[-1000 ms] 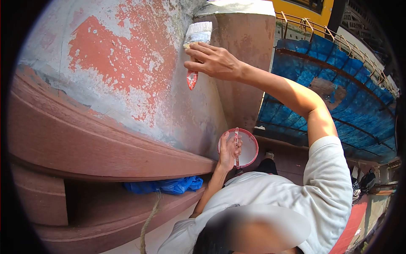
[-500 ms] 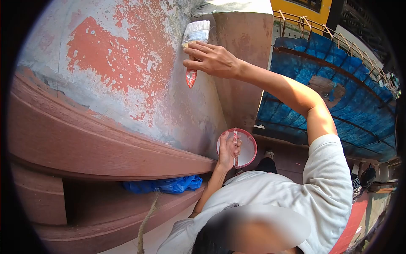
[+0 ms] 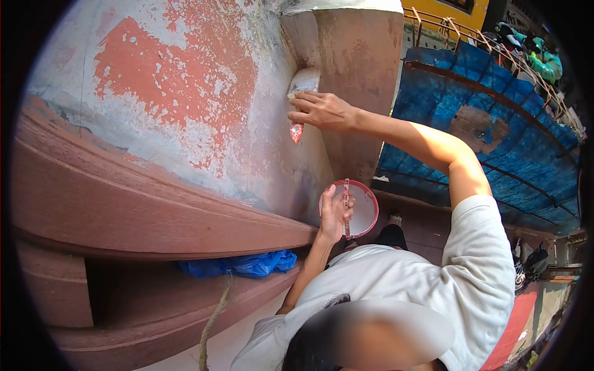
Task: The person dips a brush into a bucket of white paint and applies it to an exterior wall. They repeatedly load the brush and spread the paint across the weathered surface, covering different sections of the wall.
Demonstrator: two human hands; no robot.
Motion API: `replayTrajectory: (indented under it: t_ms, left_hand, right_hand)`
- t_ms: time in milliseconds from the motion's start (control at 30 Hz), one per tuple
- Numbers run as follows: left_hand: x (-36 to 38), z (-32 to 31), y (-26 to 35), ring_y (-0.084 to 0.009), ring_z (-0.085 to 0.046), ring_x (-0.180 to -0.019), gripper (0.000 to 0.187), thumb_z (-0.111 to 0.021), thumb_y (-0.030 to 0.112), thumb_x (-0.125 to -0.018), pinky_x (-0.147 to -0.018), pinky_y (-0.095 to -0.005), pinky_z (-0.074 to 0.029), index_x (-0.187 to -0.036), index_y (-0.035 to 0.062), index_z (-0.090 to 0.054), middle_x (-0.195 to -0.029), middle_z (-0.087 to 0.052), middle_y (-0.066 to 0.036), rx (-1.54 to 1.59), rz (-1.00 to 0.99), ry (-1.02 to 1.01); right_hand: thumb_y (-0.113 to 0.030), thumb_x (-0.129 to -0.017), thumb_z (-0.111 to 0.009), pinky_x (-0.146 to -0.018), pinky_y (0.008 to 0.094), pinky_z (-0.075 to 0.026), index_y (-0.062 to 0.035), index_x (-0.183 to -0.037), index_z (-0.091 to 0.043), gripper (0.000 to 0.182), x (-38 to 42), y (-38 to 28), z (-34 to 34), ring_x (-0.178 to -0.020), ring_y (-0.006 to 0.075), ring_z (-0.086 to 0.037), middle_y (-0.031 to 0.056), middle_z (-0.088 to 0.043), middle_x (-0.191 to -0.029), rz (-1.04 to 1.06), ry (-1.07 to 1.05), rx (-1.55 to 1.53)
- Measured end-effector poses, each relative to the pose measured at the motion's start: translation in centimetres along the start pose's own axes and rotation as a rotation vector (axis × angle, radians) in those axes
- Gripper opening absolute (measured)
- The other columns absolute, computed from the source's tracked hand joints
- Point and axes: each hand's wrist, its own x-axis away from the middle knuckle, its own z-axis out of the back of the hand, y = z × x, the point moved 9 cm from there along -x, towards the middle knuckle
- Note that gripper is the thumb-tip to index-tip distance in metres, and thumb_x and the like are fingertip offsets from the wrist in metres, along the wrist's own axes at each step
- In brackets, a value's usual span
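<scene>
1. The right hand (image 3: pixel 325 112) holds the paintbrush (image 3: pixel 297 131); its fingers are closed around the handle part, and the red end points downward in the view.
2. The bristles are at the inner corner, between the patchy wall (image 3: pixel 176 74) and the brown pillar (image 3: pixel 359 68). It cannot be told if they press on the surface.
3. The left hand (image 3: pixel 335 215) has its fingers curled around the bar of the red-rimmed bucket (image 3: pixel 365 216), which has pale content inside.
4. The bucket is below the brush, well apart from it. Blue plastic (image 3: pixel 266 264) lies near the left forearm.
</scene>
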Motion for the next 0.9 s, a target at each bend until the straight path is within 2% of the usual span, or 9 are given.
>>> replayTrajectory:
  t_ms: [133,233,333,400,500,700,767,867,900]
  left_hand:
    - [-0.4,0.0,-0.6,-0.0074,-0.040,-0.055,0.068,-0.036,0.066,-0.087,-0.056,-0.0225,-0.032,-0.108,0.0031,-0.052,-0.077,-0.049,0.001,-0.004,0.023,-0.013]
    - [-0.2,-0.1,-0.7,-0.0072,-0.040,-0.055,0.069,-0.036,0.066,-0.087,-0.056,-0.0225,-0.032,-0.108,0.0030,-0.052,-0.076,-0.049,0.001,-0.026,0.032,0.000]
    - [-0.1,0.2,-0.5,-0.0070,-0.040,-0.055,0.070,-0.036,0.067,-0.087,-0.057,-0.0227,-0.032,-0.109,0.0028,-0.051,-0.076,-0.048,0.001,-0.014,0.029,0.014]
    - [0.0,0.1,-0.3,-0.0068,-0.040,-0.055,0.070,-0.036,0.067,-0.087,-0.057,-0.0226,-0.033,-0.110,0.0026,-0.051,-0.076,-0.048,0.001,-0.018,0.019,0.012]
    - [0.3,0.2,-0.2,-0.0065,-0.040,-0.055,0.070,-0.035,0.067,-0.088,-0.057,-0.0225,-0.033,-0.110,0.0024,-0.051,-0.077,-0.047,0.001,-0.019,0.013,0.006]
    - [0.1,0.0,-0.5,-0.0065,-0.040,-0.055,0.070,-0.036,0.067,-0.087,-0.057,-0.0222,-0.033,-0.110,0.0020,-0.050,-0.077,-0.048,0.001,-0.034,0.025,-0.002]
    - [0.1,-0.1,-0.5,-0.0066,-0.040,-0.055,0.070,-0.036,0.067,-0.087,-0.057,-0.0222,-0.033,-0.110,0.0020,-0.050,-0.077,-0.048,0.001,-0.035,0.027,-0.002]
    - [0.0,0.1,-0.6,-0.0068,-0.040,-0.055,0.070,-0.036,0.066,-0.087,-0.056,-0.0221,-0.033,-0.110,0.0020,-0.050,-0.077,-0.048,0.001,-0.021,0.020,-0.002]
    - [0.0,0.1,-0.6,-0.0069,-0.040,-0.055,0.070,-0.036,0.066,-0.087,-0.056,-0.0221,-0.033,-0.110,0.0019,-0.050,-0.077,-0.048,0.001,-0.022,0.018,-0.006]
  right_hand:
    - [-0.018,-0.082,-0.058,-0.091,0.0299,-0.052,-0.0170,-0.101,-0.055,0.020,-3.2,2.4,6.2,-0.115,0.0248,-0.056,0.0095,-0.056,-0.119,-0.007,0.292,0.114]
    - [-0.018,-0.081,-0.063,-0.097,0.0345,-0.051,-0.0174,-0.104,-0.056,0.024,-2.1,4.8,3.5,-0.119,0.0265,-0.055,0.0102,-0.056,-0.126,-0.065,0.205,0.121]
    - [-0.020,-0.081,-0.063,-0.096,0.0343,-0.052,-0.0169,-0.102,-0.055,0.023,2.2,2.5,-1.8,-0.120,0.0276,-0.054,0.0115,-0.054,-0.128,-0.040,0.050,0.112]
    - [-0.023,-0.078,-0.064,-0.088,0.0326,-0.054,-0.0151,-0.097,-0.054,0.022,5.5,0.0,-4.8,-0.115,0.0283,-0.055,0.0103,-0.052,-0.122,-0.015,0.015,0.042]
    - [-0.020,-0.081,-0.062,-0.085,0.0351,-0.055,-0.0147,-0.096,-0.054,0.018,8.3,-2.6,-7.8,-0.115,0.0298,-0.055,0.0127,-0.052,-0.123,-0.016,-0.225,-0.086]
    - [-0.011,-0.085,-0.056,-0.066,0.0430,-0.052,-0.0108,-0.099,-0.055,0.014,4.0,2.9,-6.3,-0.089,0.0358,-0.063,0.0157,-0.063,-0.097,-0.313,-0.214,-0.473]
    - [-0.009,-0.088,-0.054,-0.059,0.0456,-0.046,-0.0091,-0.098,-0.054,0.010,1.1,6.7,-2.0,-0.073,0.0392,-0.060,0.0166,-0.062,-0.079,-0.388,-0.068,-0.452]
    - [-0.016,-0.094,-0.053,-0.058,0.0465,-0.046,-0.0101,-0.099,-0.056,0.008,-2.8,10.4,4.2,-0.068,0.0394,-0.059,0.0173,-0.060,-0.073,-0.435,0.046,-0.370]
    - [-0.017,-0.093,-0.055,-0.059,0.0445,-0.048,-0.0118,-0.101,-0.057,0.009,-4.1,10.7,7.0,-0.068,0.0367,-0.061,0.0167,-0.062,-0.074,-0.352,0.229,-0.297]
